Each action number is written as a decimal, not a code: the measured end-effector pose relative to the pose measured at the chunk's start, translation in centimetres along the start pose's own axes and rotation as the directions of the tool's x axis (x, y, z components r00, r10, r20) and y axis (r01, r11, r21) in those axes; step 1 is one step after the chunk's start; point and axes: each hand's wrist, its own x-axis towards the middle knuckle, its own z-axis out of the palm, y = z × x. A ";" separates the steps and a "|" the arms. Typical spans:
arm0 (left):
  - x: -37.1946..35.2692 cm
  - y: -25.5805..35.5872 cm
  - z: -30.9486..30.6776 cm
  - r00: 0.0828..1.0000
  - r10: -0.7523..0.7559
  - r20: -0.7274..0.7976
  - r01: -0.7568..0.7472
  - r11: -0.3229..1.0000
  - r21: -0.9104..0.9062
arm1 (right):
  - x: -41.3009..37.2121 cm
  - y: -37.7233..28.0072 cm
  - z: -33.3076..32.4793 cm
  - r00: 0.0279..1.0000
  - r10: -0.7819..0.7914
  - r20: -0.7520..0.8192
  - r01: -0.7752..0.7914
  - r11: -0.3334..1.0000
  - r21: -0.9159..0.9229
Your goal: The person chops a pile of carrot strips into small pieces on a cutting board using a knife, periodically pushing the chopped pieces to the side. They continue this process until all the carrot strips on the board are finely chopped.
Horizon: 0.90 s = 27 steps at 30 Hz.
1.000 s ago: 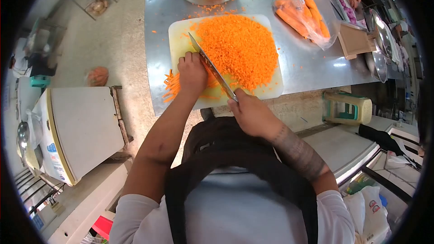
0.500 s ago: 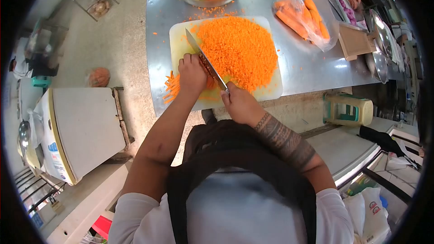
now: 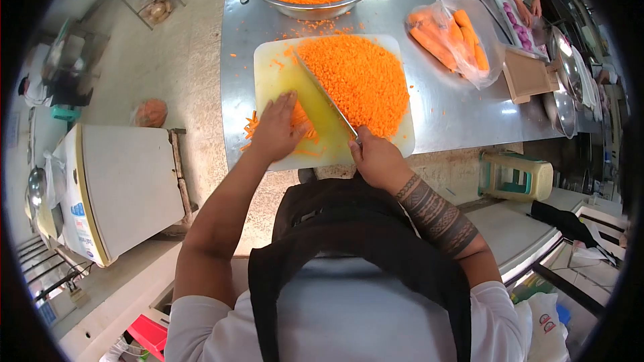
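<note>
The knife (image 3: 327, 97) is held in the right hand (image 3: 376, 157), fingers clamped round the handle, blade against the diced carrot heap (image 3: 359, 77) on the cutting board (image 3: 278, 77). Carrot strips (image 3: 303, 122) are pinned at the board's near-left edge under the left hand (image 3: 276, 129), fingers spread. Splayed fingertips could be nicked; strips could be pushed off the edge.
</note>
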 end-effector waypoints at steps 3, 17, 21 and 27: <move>-2.7 2.7 -0.5 0.997 0.079 -0.021 -0.078 0.997 0.025 | 0.1 0.0 -0.3 1.000 0.004 0.016 -0.004 1.000 0.016; 4.3 4.3 4.5 0.969 -0.153 -0.193 0.176 0.979 0.107 | 1.0 1.5 -1.1 0.998 -0.050 0.048 0.044 0.991 0.127; 4.2 4.9 2.0 0.975 -0.169 -0.142 0.174 0.984 0.026 | 1.2 1.4 -1.4 0.997 -0.059 0.054 0.050 0.986 0.161; 4.9 2.8 0.8 0.947 -0.267 -0.179 0.232 0.953 -0.197 | 1.1 0.9 -2.3 0.991 -0.070 0.113 0.054 0.989 0.136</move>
